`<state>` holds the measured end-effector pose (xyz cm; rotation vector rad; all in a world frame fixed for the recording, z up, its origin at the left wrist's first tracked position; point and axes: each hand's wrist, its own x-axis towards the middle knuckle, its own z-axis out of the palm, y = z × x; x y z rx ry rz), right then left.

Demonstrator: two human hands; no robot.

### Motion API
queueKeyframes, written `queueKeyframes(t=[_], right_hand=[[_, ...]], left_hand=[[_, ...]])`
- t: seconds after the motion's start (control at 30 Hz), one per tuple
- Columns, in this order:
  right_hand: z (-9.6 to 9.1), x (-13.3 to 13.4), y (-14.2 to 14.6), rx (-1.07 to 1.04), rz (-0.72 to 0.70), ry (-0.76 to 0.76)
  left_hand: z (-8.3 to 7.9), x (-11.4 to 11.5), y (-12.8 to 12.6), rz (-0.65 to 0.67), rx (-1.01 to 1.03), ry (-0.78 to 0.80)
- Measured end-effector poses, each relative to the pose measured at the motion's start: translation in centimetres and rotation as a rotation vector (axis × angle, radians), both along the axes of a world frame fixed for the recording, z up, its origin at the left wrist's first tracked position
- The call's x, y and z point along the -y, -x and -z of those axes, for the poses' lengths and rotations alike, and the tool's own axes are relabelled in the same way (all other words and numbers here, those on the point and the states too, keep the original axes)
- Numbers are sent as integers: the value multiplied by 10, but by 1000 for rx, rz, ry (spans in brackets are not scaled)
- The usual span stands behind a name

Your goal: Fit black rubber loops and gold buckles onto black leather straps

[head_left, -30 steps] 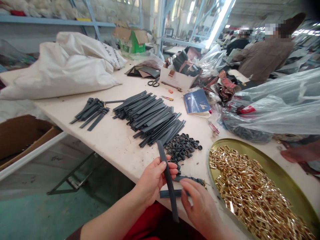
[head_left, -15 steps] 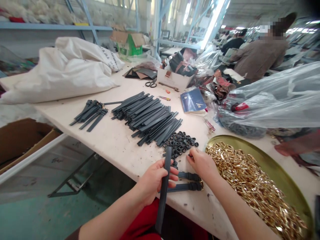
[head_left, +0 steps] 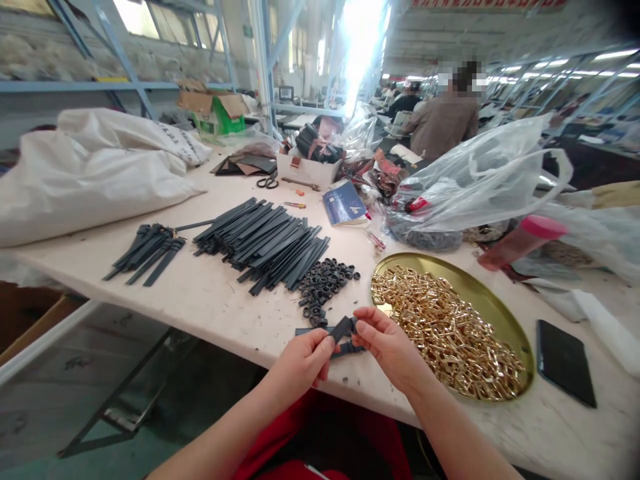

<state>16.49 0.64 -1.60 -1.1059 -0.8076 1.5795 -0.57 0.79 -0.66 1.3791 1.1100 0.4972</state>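
Note:
My left hand [head_left: 306,363] pinches the end of a dark strap [head_left: 341,329] at the table's near edge. My right hand [head_left: 387,345] meets it from the right, fingers closed on the strap's tip and what looks like a small black loop. Just beyond lies a heap of black loops [head_left: 326,281]. A pile of dark straps [head_left: 265,241] sits behind that. A round gold tray [head_left: 505,313] full of gold buckles [head_left: 445,330] stands to the right of my hands. Two finished straps [head_left: 307,331] lie on the table under my hands.
A smaller bundle of straps [head_left: 147,248] lies at left, a big white sack [head_left: 90,173] behind it. A blue booklet [head_left: 344,202], scissors [head_left: 267,181], a white box [head_left: 305,168], clear plastic bags [head_left: 480,180], a pink-capped bottle [head_left: 520,241] and a black phone [head_left: 565,362] stand around. A person [head_left: 443,120] works far back.
My right hand came back from the loop heap to the strap. The left hand swung the strap from upright to pointing at the right hand. The view tilted up.

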Motion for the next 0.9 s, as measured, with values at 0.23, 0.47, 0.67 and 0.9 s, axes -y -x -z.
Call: queueKeyframes(t=[0.23,0.47,0.67,0.9], right_hand=[[2,19,1,316,-166,-150],[10,36,17,187,-69,-141],[10,-2,-37,1012,-10,-343],[19,-74,-82,1835,-263,-419]], left_hand=[[-25,7,4,206,-197,-206],[-18,11,-5,181,-56,-60],[-3,-2,-6,39,18,2],[3,-12,-15,-8,116,175]])
